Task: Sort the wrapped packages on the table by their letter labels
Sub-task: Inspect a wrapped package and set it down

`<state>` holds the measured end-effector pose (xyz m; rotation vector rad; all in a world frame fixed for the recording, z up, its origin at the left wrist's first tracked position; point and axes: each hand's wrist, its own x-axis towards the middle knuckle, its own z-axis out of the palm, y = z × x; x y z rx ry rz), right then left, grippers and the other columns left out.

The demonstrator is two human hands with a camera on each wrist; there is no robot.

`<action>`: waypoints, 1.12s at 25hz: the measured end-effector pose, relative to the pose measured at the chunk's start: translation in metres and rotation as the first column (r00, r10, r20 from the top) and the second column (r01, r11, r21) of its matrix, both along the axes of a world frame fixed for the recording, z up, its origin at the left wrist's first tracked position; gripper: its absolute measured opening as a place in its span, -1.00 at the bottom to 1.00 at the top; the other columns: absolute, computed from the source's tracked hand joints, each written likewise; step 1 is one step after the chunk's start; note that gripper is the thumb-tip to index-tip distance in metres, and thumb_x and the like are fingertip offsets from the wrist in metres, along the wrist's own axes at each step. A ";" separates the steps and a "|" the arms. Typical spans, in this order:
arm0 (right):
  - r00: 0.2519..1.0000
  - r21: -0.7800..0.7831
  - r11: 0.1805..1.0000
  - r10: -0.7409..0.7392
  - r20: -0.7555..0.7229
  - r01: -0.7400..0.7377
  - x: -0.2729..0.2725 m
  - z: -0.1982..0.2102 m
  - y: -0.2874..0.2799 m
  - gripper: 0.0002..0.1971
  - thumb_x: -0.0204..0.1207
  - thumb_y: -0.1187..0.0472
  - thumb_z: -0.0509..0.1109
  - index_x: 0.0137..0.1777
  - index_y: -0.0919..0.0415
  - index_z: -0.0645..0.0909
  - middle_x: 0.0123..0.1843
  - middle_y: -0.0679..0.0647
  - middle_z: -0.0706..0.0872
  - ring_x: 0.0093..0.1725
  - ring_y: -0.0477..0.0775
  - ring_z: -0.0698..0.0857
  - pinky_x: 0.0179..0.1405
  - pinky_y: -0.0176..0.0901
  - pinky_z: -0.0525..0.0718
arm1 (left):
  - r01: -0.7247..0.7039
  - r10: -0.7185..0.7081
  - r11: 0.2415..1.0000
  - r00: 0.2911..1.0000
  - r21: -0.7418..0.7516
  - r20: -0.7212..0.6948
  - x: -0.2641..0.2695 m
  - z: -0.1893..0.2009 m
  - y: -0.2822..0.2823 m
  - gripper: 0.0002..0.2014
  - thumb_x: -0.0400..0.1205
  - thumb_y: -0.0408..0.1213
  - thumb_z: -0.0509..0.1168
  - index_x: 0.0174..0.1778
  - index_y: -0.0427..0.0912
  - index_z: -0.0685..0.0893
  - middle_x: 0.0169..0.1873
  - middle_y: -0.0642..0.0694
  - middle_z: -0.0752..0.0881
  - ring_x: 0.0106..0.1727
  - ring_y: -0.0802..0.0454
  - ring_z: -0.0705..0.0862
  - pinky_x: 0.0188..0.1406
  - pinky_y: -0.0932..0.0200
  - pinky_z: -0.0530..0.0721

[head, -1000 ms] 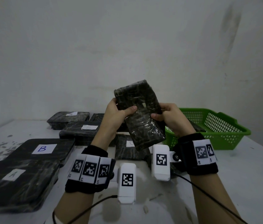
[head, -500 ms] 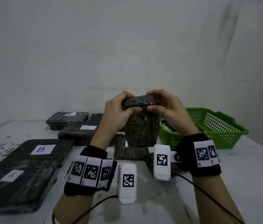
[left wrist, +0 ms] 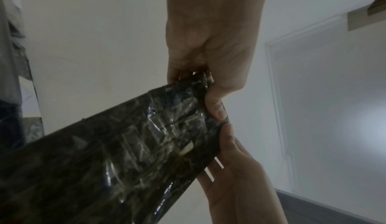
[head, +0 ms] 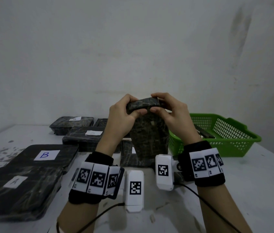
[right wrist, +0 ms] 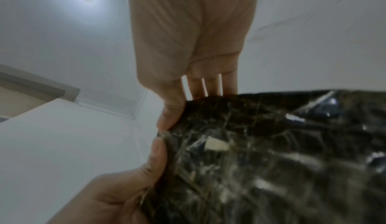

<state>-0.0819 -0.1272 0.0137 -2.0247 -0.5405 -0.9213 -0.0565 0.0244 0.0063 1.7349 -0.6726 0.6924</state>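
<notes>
A black plastic-wrapped package (head: 149, 138) stands upright over the middle of the table, and no letter shows on the side facing me. My left hand (head: 130, 107) pinches its top edge from the left, thumb in front and fingers behind. My right hand (head: 159, 103) pinches the same edge from the right. In the left wrist view the left hand (left wrist: 208, 72) grips the corner of the package (left wrist: 125, 153). In the right wrist view the right hand (right wrist: 183, 102) holds the package (right wrist: 271, 161), which bears a small white scrap (right wrist: 216, 145).
Black packages lie on the left: one labelled A (head: 15, 182), one labelled B (head: 45, 155), and two further back (head: 89, 137) (head: 73, 121). Another package (head: 127, 155) lies flat behind the held one. A green basket (head: 233, 142) stands at the right.
The package was held tilted by its sides; both hands have shifted to its top edge and it now stands upright and lower.
</notes>
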 end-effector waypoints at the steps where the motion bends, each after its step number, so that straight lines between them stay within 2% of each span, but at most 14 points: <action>1: 0.999 0.026 1.000 0.017 -0.050 -0.016 0.000 0.001 -0.001 -0.64 0.52 0.25 0.41 0.32 0.20 0.55 0.08 0.03 0.68 0.08 -0.04 0.67 0.05 -0.41 0.59 | -0.005 0.005 1.000 1.000 -0.011 -0.003 -0.001 0.000 -0.001 -0.83 0.50 -0.35 0.42 -0.10 -0.14 0.55 -0.29 0.18 0.59 -0.23 0.34 0.57 -0.29 0.58 0.49; 4: 0.963 -0.061 0.998 -0.036 -0.268 0.021 0.001 0.002 -0.010 -0.57 0.51 0.10 0.41 0.35 0.18 0.49 0.11 0.00 0.65 0.09 -0.09 0.62 -0.02 -0.36 0.59 | -0.011 -0.002 0.983 0.997 -0.181 -0.073 0.000 0.001 -0.001 -0.86 0.57 -0.29 0.34 -0.02 -0.16 0.53 -0.22 0.14 0.59 -0.14 0.28 0.58 -0.20 0.55 0.56; 6: 0.939 -0.072 0.995 -0.088 -0.333 0.068 0.003 0.000 -0.016 -0.73 0.50 0.11 0.42 0.11 0.24 0.59 -0.01 0.10 0.71 -0.02 0.06 0.67 -0.08 -0.11 0.59 | 0.004 -0.048 0.959 0.988 -0.284 -0.147 0.002 0.002 0.000 -0.86 0.61 -0.26 0.30 0.02 -0.18 0.52 -0.18 0.11 0.60 -0.07 0.16 0.60 -0.13 0.45 0.60; 8: 0.949 -0.004 0.995 -0.094 -0.303 0.097 0.003 0.000 -0.020 -0.88 0.49 0.19 0.43 -0.17 0.22 0.59 -0.22 0.13 0.68 -0.16 0.11 0.65 -0.18 -0.09 0.54 | -0.012 -0.032 0.970 0.984 -0.244 -0.176 0.002 0.002 0.003 -0.83 0.60 -0.22 0.30 0.03 -0.17 0.50 -0.17 0.10 0.59 0.00 0.09 0.60 -0.15 0.47 0.59; 10: 0.959 0.014 0.994 -0.097 -0.266 0.104 0.001 0.002 -0.023 -0.84 0.47 0.23 0.45 -0.29 0.14 0.55 -0.32 0.08 0.64 -0.23 0.10 0.62 -0.23 -0.10 0.51 | -0.041 0.025 0.993 0.990 -0.108 -0.139 0.001 0.004 0.007 -0.74 0.54 -0.16 0.38 0.04 -0.15 0.49 -0.10 0.06 0.60 0.08 0.08 0.58 -0.13 0.51 0.54; 12: 0.957 -0.083 0.991 -0.126 -0.261 0.108 -0.003 0.006 -0.026 -0.89 0.45 0.18 0.47 -0.26 0.11 0.60 -0.32 0.07 0.67 -0.22 0.13 0.66 -0.19 -0.04 0.58 | -0.011 0.011 1.000 0.993 0.004 -0.118 -0.001 0.006 0.010 -0.60 0.42 -0.15 0.48 0.07 -0.09 0.46 -0.01 0.06 0.60 0.09 0.14 0.56 -0.06 0.51 0.50; 15: 0.951 -0.164 0.981 -0.145 -0.272 0.103 -0.004 0.004 -0.020 -0.87 0.41 0.06 0.49 -0.13 0.08 0.68 -0.22 0.04 0.74 -0.11 0.08 0.71 0.01 0.15 0.65 | 0.016 -0.016 1.000 0.993 -0.003 -0.117 -0.002 0.004 0.009 -0.59 0.38 -0.30 0.53 0.03 -0.08 0.49 -0.16 0.14 0.63 -0.01 0.09 0.63 -0.12 0.49 0.58; 17: 0.950 -0.226 0.954 -0.245 -0.195 0.200 0.000 0.001 -0.015 -0.63 0.39 -0.11 0.46 0.16 -0.02 0.62 0.07 0.02 0.72 0.14 0.06 0.64 0.31 0.28 0.48 | -0.025 0.013 0.996 0.990 -0.082 -0.140 -0.002 0.003 0.007 -0.64 0.40 -0.36 0.52 0.00 -0.11 0.51 -0.19 0.14 0.63 -0.02 0.04 0.64 -0.07 0.34 0.63; 18: 0.938 -0.223 0.938 -0.306 -0.165 0.267 -0.001 0.002 -0.015 -0.49 0.39 -0.15 0.44 0.31 -0.03 0.52 0.20 0.04 0.64 0.25 0.06 0.57 0.40 0.25 0.39 | -0.029 0.002 0.989 0.984 -0.147 -0.177 -0.002 0.004 0.008 -0.65 0.40 -0.38 0.50 0.01 -0.13 0.52 -0.18 0.10 0.64 0.02 0.00 0.65 -0.01 0.23 0.66; 19: 0.933 -0.139 0.947 -0.311 -0.178 0.289 -0.003 0.004 -0.016 -0.40 0.40 -0.14 0.44 0.41 0.01 0.42 0.27 0.06 0.58 0.27 0.03 0.52 0.39 0.11 0.40 | -0.022 -0.030 0.974 0.975 -0.226 -0.221 0.000 0.005 0.011 -0.66 0.42 -0.40 0.49 0.03 -0.14 0.53 -0.15 0.07 0.64 0.07 -0.05 0.65 0.08 0.10 0.68; 21: 0.951 0.178 0.970 -0.107 -0.290 0.164 -0.009 0.007 -0.020 -0.39 0.43 0.01 0.46 0.44 0.13 0.36 0.25 0.06 0.57 0.22 0.00 0.58 0.18 -0.14 0.57 | 0.004 -0.122 0.922 0.952 -0.388 -0.279 0.003 0.007 0.018 -0.67 0.45 -0.42 0.45 0.06 -0.17 0.53 -0.11 0.02 0.66 0.12 -0.12 0.65 0.18 -0.12 0.66; 22: 0.944 0.316 0.945 0.032 -0.329 0.078 -0.011 0.007 -0.022 -0.45 0.43 0.11 0.47 0.40 0.19 0.41 0.23 0.08 0.61 0.21 0.05 0.63 0.11 -0.15 0.65 | 0.012 -0.155 0.899 0.944 -0.439 -0.291 0.003 0.007 0.020 -0.68 0.46 -0.42 0.44 0.08 -0.17 0.53 -0.10 0.01 0.66 0.12 -0.14 0.65 0.20 -0.17 0.65; 24: 0.930 0.448 0.894 0.150 -0.336 0.018 -0.008 0.006 -0.023 -0.58 0.44 0.26 0.46 0.30 0.28 0.50 0.18 0.16 0.68 0.18 0.16 0.69 0.07 -0.05 0.72 | 0.009 -0.161 0.894 0.940 -0.448 -0.301 0.005 0.006 0.021 -0.68 0.47 -0.39 0.43 0.10 -0.17 0.53 -0.07 0.00 0.66 0.15 -0.15 0.65 0.21 -0.19 0.64; 28: 0.940 0.498 0.864 0.108 -0.325 0.073 -0.001 0.005 -0.017 -0.69 0.45 0.32 0.45 0.19 0.25 0.57 0.11 0.18 0.72 0.10 0.19 0.72 0.06 0.08 0.73 | -0.050 -0.096 0.918 0.935 -0.394 -0.342 0.009 0.004 0.018 -0.61 0.46 -0.29 0.46 0.16 -0.21 0.53 0.00 -0.08 0.68 0.14 -0.14 0.67 0.20 -0.16 0.66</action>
